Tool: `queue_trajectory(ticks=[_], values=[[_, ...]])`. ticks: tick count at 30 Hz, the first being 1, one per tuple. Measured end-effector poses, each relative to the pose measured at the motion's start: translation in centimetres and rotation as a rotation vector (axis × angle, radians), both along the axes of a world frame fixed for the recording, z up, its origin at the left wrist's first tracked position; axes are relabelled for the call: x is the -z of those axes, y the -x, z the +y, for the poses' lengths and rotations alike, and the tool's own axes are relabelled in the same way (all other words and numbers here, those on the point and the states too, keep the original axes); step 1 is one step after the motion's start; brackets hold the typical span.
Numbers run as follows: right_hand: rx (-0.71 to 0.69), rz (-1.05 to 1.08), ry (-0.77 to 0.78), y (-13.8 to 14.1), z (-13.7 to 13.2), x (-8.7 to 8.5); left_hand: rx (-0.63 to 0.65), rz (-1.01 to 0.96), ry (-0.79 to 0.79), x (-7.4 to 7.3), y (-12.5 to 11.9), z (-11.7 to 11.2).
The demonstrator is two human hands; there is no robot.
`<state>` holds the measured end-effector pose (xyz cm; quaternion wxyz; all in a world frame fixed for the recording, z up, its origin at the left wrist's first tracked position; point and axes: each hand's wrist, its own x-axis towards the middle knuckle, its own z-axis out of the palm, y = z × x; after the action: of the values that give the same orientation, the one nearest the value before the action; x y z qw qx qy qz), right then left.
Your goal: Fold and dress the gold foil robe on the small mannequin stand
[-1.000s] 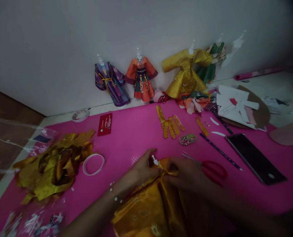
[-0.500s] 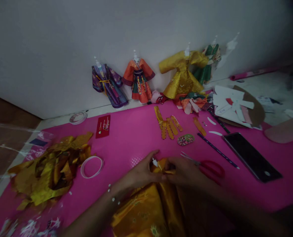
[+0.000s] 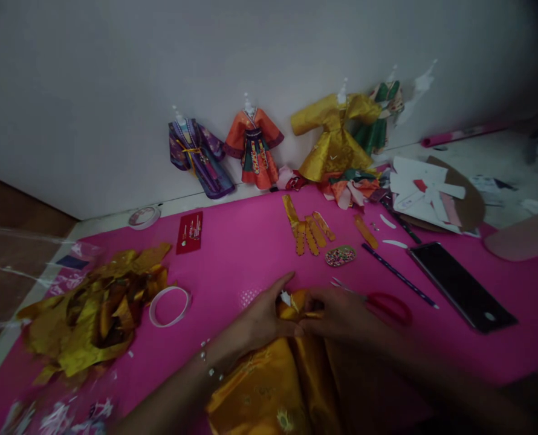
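A golden-yellow doll dress [image 3: 262,389] with embroidered flowers lies at the bottom centre, its skirt spread toward me. The white neck of a doll form [image 3: 286,298] pokes out at its top. Around the bodice curves my left hand [image 3: 264,317], thumb and fingers closed on the cloth beside the neck. My right hand [image 3: 337,314] pinches the cloth on the other side, its fingertips meeting my left thumb. Any small item between the right fingertips is hidden. Just beyond the right hand lie red-handled scissors [image 3: 389,307], partly covered by it.
Dressed doll forms [image 3: 254,148] lean against the wall. Gold fabric scraps [image 3: 87,320] and a tape roll [image 3: 169,307] lie left. Gold strips [image 3: 312,235], a bead-filled oval case [image 3: 340,256], a pencil [image 3: 399,276] and a phone [image 3: 462,287] lie on the pink mat [image 3: 233,241].
Almost nothing differs. Both hands keep their hold on the dress, with only a tiny shift of the fingers and a slight drift of the camera.
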<state>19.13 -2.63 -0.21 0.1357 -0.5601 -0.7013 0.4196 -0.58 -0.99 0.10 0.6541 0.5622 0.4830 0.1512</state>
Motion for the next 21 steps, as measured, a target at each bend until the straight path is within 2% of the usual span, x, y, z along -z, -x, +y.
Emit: queue_trajectory(ticks=[6, 13, 18, 21], values=[[-0.009, -0.01, 0.012, -0.6, 0.3, -0.2, 0.019, 0.034, -0.094, -0.1, 0.1, 0.2], [-0.064, 0.012, -0.033, -1.4, 0.4, -1.2, 0.03, 0.065, -0.103, -1.1, -0.3, 0.3], [-0.056, -0.064, -0.149, -1.9, -1.6, -2.9, -0.018, 0.051, -0.109, -1.5, -0.3, -0.2], [-0.084, -0.095, -0.171, -2.1, -3.3, -3.3, -0.057, 0.018, -0.11, -1.6, -0.1, -0.7]])
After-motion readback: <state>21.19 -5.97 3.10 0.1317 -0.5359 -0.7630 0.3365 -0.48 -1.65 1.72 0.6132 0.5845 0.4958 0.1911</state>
